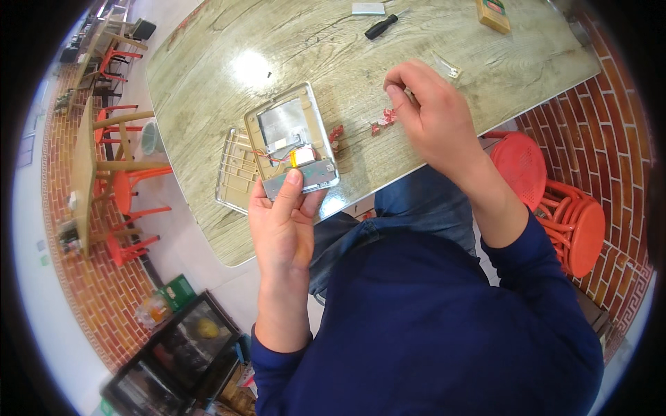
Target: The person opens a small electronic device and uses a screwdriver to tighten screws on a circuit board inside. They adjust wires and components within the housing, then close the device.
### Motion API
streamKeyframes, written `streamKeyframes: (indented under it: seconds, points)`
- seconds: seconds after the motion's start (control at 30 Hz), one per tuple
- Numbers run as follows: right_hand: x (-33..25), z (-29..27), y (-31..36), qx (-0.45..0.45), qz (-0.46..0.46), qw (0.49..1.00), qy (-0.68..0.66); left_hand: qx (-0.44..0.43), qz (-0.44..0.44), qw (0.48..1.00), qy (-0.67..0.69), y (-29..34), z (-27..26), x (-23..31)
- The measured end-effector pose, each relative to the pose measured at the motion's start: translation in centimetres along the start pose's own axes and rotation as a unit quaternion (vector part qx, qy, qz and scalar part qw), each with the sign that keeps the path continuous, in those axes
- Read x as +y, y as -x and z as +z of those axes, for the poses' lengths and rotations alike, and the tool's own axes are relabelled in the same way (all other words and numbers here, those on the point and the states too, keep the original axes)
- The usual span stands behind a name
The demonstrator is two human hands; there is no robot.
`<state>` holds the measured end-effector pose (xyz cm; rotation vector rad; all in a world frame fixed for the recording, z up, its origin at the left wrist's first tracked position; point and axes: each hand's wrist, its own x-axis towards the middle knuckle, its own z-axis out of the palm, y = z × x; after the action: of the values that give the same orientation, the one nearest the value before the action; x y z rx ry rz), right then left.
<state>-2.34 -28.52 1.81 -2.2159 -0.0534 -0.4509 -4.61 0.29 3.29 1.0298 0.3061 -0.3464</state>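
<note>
My left hand (pixel 283 225) grips the lower edge of an opened, flat device housing (pixel 284 123), thumb on top. The housing is tilted up and has a pale frame and a silvery panel inside. Thin coloured wires run to a small white and yellow block (pixel 303 157) that looks like a battery, above a grey strip (pixel 318 173). Beneath the housing, partly hidden, a ribbed beige cover (pixel 236 166) lies on the table. My right hand (pixel 433 111) hovers over the table, thumb and fingers pinched together; what they hold, if anything, cannot be made out.
Red scraps (pixel 383 122) lie between my hands. Farther off are a small pale part (pixel 449 68), a black-handled screwdriver (pixel 381 27), a whitish block (pixel 368 8) and a yellow box (pixel 493 15). The wooden-patterned table (pixel 208 104) ends near my lap; red stools (pixel 519 166) stand to the right.
</note>
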Motion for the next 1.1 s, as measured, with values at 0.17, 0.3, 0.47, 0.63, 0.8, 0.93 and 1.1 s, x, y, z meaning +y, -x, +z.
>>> streamKeyframes:
  seconds: [0.17, 0.3, 0.47, 0.63, 0.8, 0.93, 1.1]
  points:
    - [2.9, 0.3, -0.9, 0.035, -0.141, 0.968, 0.204, 0.021, -0.022, 0.999, 0.037, -0.6, -1.0, 0.3]
    - [0.8, 0.5, -0.4, 0.132, -0.14, 0.975, 0.114, 0.037, 0.007, 0.999, 0.029, -0.7, -0.9, -0.2]
    - [-5.6, 1.6, 3.9, -0.189, 0.307, 0.801, -0.478, 0.019, 0.033, 0.999, 0.033, -0.6, -0.1, -0.6]
    - [-6.6, 3.2, 3.4, -0.215, 0.321, 0.782, -0.49, 0.034, 0.053, 0.998, 0.016, -0.5, 0.5, -1.0]
    - [-6.9, 3.8, 3.6, -0.193, 0.336, 0.776, -0.497, 0.04, 0.072, 0.997, 0.0, -0.3, 1.1, -1.4]
    - [-7.3, 4.0, 3.9, -0.154, 0.353, 0.778, -0.496, 0.059, 0.08, 0.995, 0.015, -0.2, 1.7, -1.5]
    - [-7.0, 3.7, 3.9, -0.166, 0.359, 0.775, -0.493, 0.061, 0.084, 0.994, 0.024, -0.1, 2.1, -1.4]
